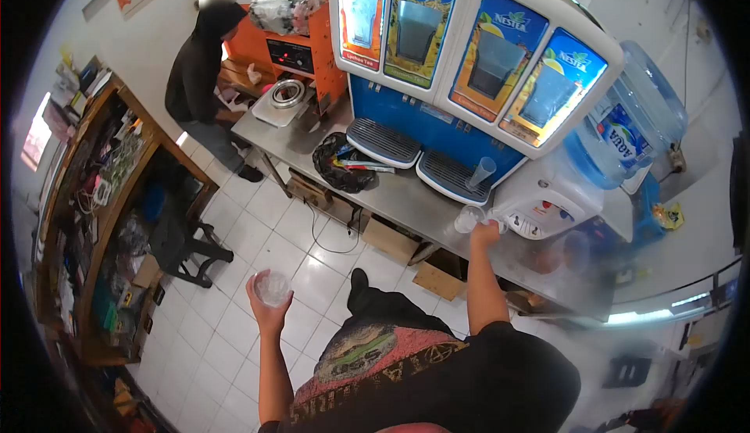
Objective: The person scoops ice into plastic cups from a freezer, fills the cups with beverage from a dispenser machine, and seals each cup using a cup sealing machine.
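Observation:
My left hand (269, 308) is wrapped round a clear plastic cup (273, 286), held over the tiled floor with its mouth facing up. On the right, my right hand (485, 233) reaches to the front edge of the metal counter (445, 234) and closes on a small clear plastic cup (498, 220). Just left of those fingers is another clear cup (469, 218); whether the hand touches it I cannot tell. A tall clear cup (483, 172) leans on the right drip tray (449, 177) of the drink dispenser (437, 112).
A water dispenser (539, 208) bears a large bottle (625, 132). A black plastic bag (336, 171) lies on the counter. Beyond it, another person (205, 73) bends beside an orange machine (312, 50). A black stool (187, 245) stands by the wooden shelf (117, 175).

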Available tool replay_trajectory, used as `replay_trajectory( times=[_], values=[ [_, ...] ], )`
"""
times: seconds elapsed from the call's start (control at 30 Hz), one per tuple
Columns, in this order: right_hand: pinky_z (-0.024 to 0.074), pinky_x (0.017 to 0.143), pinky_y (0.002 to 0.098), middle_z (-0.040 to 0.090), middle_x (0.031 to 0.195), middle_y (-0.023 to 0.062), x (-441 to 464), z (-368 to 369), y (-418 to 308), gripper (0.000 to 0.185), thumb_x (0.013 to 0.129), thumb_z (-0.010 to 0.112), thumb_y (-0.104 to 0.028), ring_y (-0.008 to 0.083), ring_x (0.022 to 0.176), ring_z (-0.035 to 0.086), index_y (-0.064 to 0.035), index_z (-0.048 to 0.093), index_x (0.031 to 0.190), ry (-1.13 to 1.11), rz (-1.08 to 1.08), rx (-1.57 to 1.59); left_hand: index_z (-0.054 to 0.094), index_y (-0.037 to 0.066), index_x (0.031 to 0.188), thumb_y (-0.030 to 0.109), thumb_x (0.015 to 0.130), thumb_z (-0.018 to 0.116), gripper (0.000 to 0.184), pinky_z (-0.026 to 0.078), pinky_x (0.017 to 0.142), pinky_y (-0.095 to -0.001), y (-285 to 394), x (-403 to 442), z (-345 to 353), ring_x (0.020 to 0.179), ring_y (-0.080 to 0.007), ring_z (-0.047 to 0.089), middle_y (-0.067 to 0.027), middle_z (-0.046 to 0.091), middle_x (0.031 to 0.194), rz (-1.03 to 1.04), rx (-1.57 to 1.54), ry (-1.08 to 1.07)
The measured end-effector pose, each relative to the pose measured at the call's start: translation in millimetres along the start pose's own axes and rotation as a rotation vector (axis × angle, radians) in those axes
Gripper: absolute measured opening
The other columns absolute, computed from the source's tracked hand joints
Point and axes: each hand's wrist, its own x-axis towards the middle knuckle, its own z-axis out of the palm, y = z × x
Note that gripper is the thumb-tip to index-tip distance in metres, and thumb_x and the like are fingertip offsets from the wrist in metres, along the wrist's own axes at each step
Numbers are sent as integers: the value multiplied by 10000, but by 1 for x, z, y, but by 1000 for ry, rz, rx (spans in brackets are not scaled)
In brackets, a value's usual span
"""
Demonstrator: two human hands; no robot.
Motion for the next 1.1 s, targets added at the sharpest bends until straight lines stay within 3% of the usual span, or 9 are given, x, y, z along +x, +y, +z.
replay_trajectory(
  times=[0.1,0.17,0.27,0.47,0.73,0.93,1.0,1.03,1.1],
  values=[
    [532,810,450,702,913,226,-4,10,16,436,715,701,-73,408,889,679,19,616,1133,85,-23,72,366,43,1324,78,610,868,874,405,1043,-395,-12,56,26,1191,-268,516,-142,532,1289,29,-22,-32],
    [521,808,459,694,943,227,-5,22,12,600,729,693,-66,399,887,676,13,485,1287,219,-147,21,378,41,1312,85,610,872,860,413,1033,-389,-15,91,50,1175,-263,522,-134,537,1280,44,15,-72],
    [511,788,457,679,955,224,-21,3,-10,617,754,685,-72,368,876,671,3,410,1302,48,50,199,386,39,1308,90,618,875,847,420,1022,-380,-22,129,81,1158,-258,531,-130,544,1261,47,-37,-137],
    [493,775,410,637,856,182,-29,26,-5,486,783,664,-63,322,826,658,-13,380,1174,214,116,228,377,42,1325,62,616,870,864,420,1021,-385,-19,182,120,1173,-253,527,-135,542,1259,-25,-223,-338],
    [497,773,408,662,832,189,-39,26,-12,417,810,662,-83,330,781,665,-11,394,1120,272,123,232,384,41,1317,37,616,852,843,414,1029,-391,-25,251,136,1182,-260,517,-144,544,1261,91,-204,-648],
    [506,710,340,662,845,180,-51,32,-22,401,823,659,-98,258,767,665,-29,378,1101,292,180,323,388,39,1319,41,624,855,837,416,1029,-386,-25,276,151,1177,-258,521,-141,537,1271,129,-230,-747],
    [486,807,367,623,1001,190,-56,38,-19,394,816,639,-71,265,934,644,-11,400,1124,223,270,492,386,39,1315,62,628,854,831,379,1052,-398,-21,277,155,1184,-270,508,-141,539,1258,126,-191,-783],
    [486,807,367,623,1001,190,-57,50,-8,394,816,639,-71,265,934,644,-11,400,1124,230,278,491,386,39,1315,62,628,854,831,379,1052,-398,-21,277,159,1184,-270,508,-141,539,1258,130,-190,-793],
    [457,921,352,536,1181,181,-63,76,21,518,788,646,-31,241,1115,564,1,390,1237,158,272,810,384,38,1324,54,616,866,857,412,1030,-394,-25,274,170,1184,-264,519,-139,535,1257,191,-170,-823]
  ],
)
